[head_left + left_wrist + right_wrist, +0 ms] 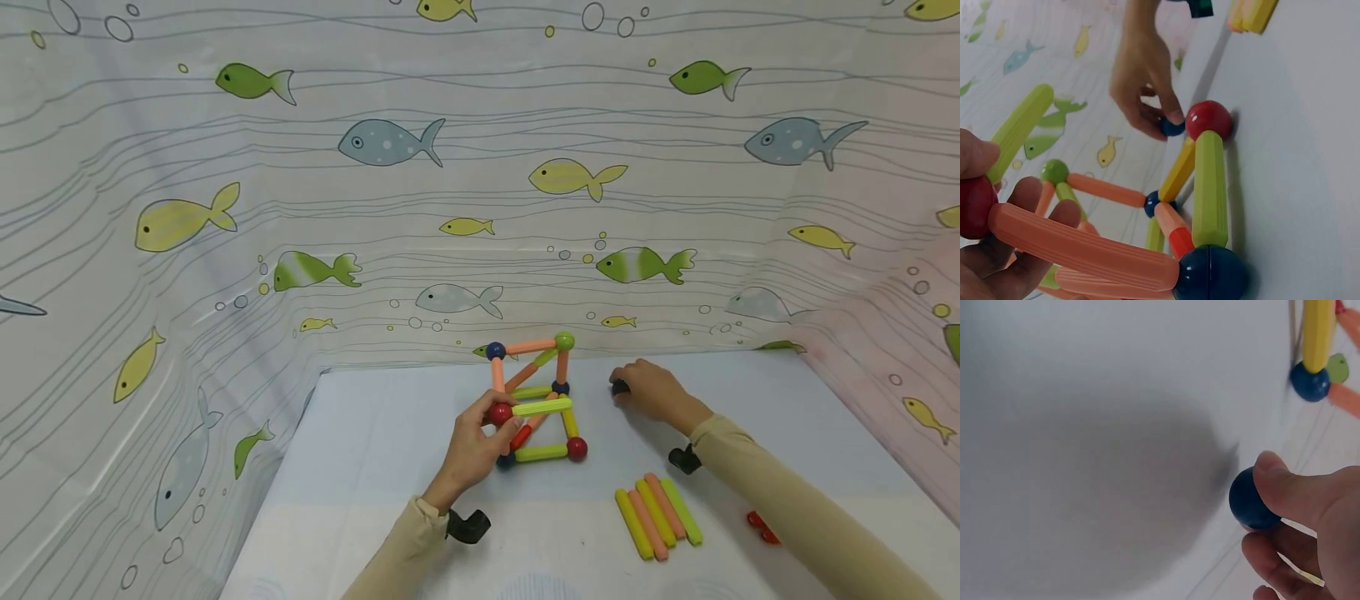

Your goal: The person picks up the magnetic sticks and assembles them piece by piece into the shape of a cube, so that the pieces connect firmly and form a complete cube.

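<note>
One pale table (390, 467), fish-print curtain (300, 208) around.

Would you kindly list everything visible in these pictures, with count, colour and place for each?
Rod-and-ball frame: one, orange, green and yellow rods joined by red, blue and green balls, centre of the table.
Loose rods: a row of five, yellow, orange and green, side by side on the table near the right forearm.
Loose blue ball: one, dark blue, right of the frame.
Red piece: one, partly hidden behind the right forearm.
Table: one, pale, bearing everything.
Fish-print sheet: one, white with green, yellow and grey fish, walling the table.
Left hand: grips the frame at a red ball.
Right hand: pinches the loose blue ball.
</note>
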Demonstrator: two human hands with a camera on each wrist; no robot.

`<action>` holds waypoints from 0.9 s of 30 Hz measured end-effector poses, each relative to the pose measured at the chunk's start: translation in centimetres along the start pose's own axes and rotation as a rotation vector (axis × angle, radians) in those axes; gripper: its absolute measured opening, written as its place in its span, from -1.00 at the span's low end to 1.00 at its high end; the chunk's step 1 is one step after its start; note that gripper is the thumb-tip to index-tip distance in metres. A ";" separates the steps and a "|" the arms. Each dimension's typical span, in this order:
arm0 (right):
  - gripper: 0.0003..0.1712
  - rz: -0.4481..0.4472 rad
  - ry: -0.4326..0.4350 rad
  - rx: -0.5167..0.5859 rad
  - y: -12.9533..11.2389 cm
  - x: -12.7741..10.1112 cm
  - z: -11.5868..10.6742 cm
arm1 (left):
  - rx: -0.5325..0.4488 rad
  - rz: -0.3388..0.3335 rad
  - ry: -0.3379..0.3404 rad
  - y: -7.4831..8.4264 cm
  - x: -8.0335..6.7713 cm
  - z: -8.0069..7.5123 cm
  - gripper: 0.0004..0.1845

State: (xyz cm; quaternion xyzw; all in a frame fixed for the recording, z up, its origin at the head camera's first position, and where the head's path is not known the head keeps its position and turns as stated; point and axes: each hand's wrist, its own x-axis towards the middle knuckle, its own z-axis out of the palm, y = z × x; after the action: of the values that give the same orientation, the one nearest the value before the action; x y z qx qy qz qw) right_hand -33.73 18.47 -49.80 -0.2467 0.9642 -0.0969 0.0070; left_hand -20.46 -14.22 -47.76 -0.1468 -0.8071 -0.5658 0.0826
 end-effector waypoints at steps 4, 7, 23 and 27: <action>-0.65 -0.072 0.050 0.069 -0.5 -2.0 -1.0 | -0.003 -0.001 -0.004 0.0 0.0 0.0 -0.78; -0.64 -0.135 0.094 0.170 -1.2 -3.3 -2.0 | -0.007 0.004 -0.007 0.0 0.0 0.0 -0.76; -0.57 -0.213 0.256 0.551 -5.4 -6.9 -3.7 | -0.008 0.030 -0.001 -0.2 0.0 -0.2 -0.80; -0.56 -0.194 0.271 0.532 -6.0 -6.8 -3.1 | -0.021 0.029 -0.006 -0.2 0.0 -0.2 -0.80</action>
State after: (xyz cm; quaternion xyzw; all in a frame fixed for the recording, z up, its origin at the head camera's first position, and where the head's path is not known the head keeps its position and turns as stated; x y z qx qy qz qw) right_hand -25.12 17.13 -45.81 -0.3119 0.8691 -0.3781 -0.0665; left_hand -20.51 -14.45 -47.93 -0.1613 -0.7991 -0.5726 0.0867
